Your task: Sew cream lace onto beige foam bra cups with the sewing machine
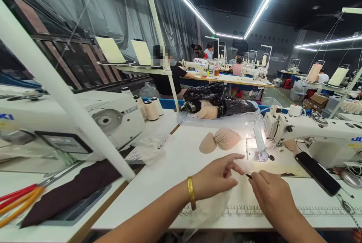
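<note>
My left hand, with a gold bracelet on the wrist, is over the white table in front of the sewing machine needle area, its fingers apart. My right hand is closed just to its right, pinching a small dark-tipped tool whose rest is hidden in the fist. Sheer pale fabric hangs below my left hand, over a ruler strip. Beige cup pieces lie behind my hands, left of the lit presser foot.
A black phone lies at the right beside the sewing machine. White lace, dark fabric and red-and-orange-handled scissors are at the left. Black plastic bags stand behind. People sit at tables farther back.
</note>
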`<state>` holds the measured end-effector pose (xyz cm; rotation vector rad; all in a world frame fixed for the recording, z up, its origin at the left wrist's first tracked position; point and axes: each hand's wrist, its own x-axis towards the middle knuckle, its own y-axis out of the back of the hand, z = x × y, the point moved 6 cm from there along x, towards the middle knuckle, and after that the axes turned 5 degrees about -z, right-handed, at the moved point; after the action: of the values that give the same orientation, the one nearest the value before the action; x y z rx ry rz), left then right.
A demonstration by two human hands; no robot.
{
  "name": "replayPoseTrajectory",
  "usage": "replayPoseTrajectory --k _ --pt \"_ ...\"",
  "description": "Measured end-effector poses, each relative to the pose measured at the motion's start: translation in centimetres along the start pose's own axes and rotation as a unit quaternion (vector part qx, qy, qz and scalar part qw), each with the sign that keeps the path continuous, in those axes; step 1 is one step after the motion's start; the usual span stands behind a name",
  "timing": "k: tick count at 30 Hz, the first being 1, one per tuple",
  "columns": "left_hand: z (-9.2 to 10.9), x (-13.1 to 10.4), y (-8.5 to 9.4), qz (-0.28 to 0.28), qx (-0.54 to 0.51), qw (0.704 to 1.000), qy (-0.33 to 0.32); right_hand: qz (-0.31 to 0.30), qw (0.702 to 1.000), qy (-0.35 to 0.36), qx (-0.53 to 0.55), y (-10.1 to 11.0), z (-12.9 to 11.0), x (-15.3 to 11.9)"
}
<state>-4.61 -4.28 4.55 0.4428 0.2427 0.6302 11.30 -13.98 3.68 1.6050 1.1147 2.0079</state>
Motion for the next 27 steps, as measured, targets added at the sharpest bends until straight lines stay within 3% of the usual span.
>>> replayPoseTrajectory --k 2,4,5,6,7,9,11,13,16,18,20,23,25,27 --pt "0.4 -1.7 4.1 0.09 0.188 0.978 0.019 -0.036 0.999 -0.032 0.002 0.2 2.7 -1.9" --pt "1.5 -4.2 8.9 0.271 0.361 0.893 0.015 -0.05 0.994 -0.09 -0.037 0.5 6.4 -4.3" --pt "1.9 -5.2 10.5 0.331 0.41 0.85 0.013 -0.061 0.991 -0.103 -0.061 0.5 8.1 -5.4" --pt "1.9 -5.8 11.2 0.356 0.431 0.829 0.004 -0.067 0.989 -0.108 -0.081 0.5 9.4 -6.4" --pt "1.7 -6.0 11.2 0.355 0.435 0.828 -0.013 -0.076 0.987 -0.11 -0.095 0.5 10.5 -7.1" --pt "1.0 -4.7 9.1 0.283 0.406 0.867 -0.067 -0.079 0.985 -0.113 -0.101 0.2 11.4 -7.6" --pt "0.4 -2.4 5.1 0.184 0.383 0.896 -0.13 -0.078 0.989 -0.115 -0.056 -0.2 10.8 -7.3" --pt "0.2 0.5 1.0 0.107 0.387 0.901 -0.164 -0.079 0.99 -0.115 0.031 -0.7 9.3 -6.5" --pt "0.1 5.0 -3.1 0.006 0.374 0.92 -0.117 -0.096 0.973 -0.133 0.163 -1.5 7.0 -5.6" --pt "0.6 6.9 -4.1 -0.029 0.349 0.934 -0.075 -0.112 0.948 -0.174 0.24 -2.0 6.3 -5.6" --pt "1.6 7.4 -3.9 -0.023 0.321 0.944 -0.064 -0.125 0.908 -0.235 0.325 -2.3 6.3 -5.8" --pt "3.1 6.2 -2.5 0.036 0.253 0.965 -0.068 -0.128 0.811 -0.306 0.483 -3.0 5.9 -5.5" --pt "3.3 4.9 -1.8 0.066 0.103 0.99 -0.064 -0.112 0.738 -0.324 0.582 -3.5 5.1 -4.6" --pt "2.7 3.8 -1.8 0.077 -0.093 0.991 -0.052 -0.092 0.681 -0.336 0.644 -3.9 4.2 -3.6"
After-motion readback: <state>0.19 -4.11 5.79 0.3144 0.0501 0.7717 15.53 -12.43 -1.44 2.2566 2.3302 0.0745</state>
